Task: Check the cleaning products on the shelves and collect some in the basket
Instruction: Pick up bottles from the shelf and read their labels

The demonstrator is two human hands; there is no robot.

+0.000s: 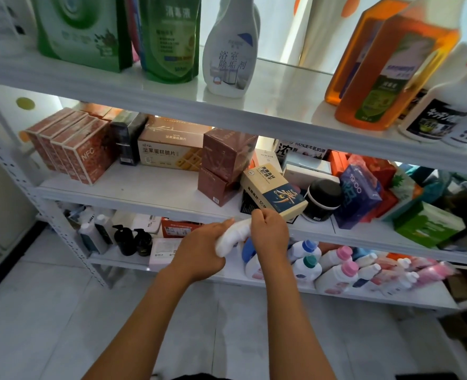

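Head view looks down along both bare forearms to a white bottle (233, 237) held in front of the edge of the middle shelf (150, 200) of a white metal rack. This bottle is plain white, smooth and slightly curved, tilted so that its rounded lower end points down and left; no label shows on the visible side, and its top end is hidden inside the right hand. The left hand (202, 249) wraps the bottle's lower body from the left, fingers curled round it. The right hand (268, 231) is clenched in a fist over the bottle's upper end, knuckles up; whether it grips a cap or a nozzle cannot be told. On the top shelf (281, 111) stand two green refill pouches (169, 39), a white spray bottle (231, 56) with a pale label and two amber bottles (391, 69), with white bottles with dark labels (435, 116) at the right end. The middle shelf carries food boxes: a row of red cartons (70, 149), a beige biscuit box (169, 149), brown boxes (224, 165) stacked in two, a tilted cream and blue box (273, 190) just above the right hand, a black jar (322, 200) and a purple box (359, 193). Behind the hands, the bottom shelf (281, 281) holds black pump bottles (132, 241) at the left and a cluster of white bottles with blue, teal and pink caps (336, 267) at the right. A pale tiled floor (48, 311) lies beneath.
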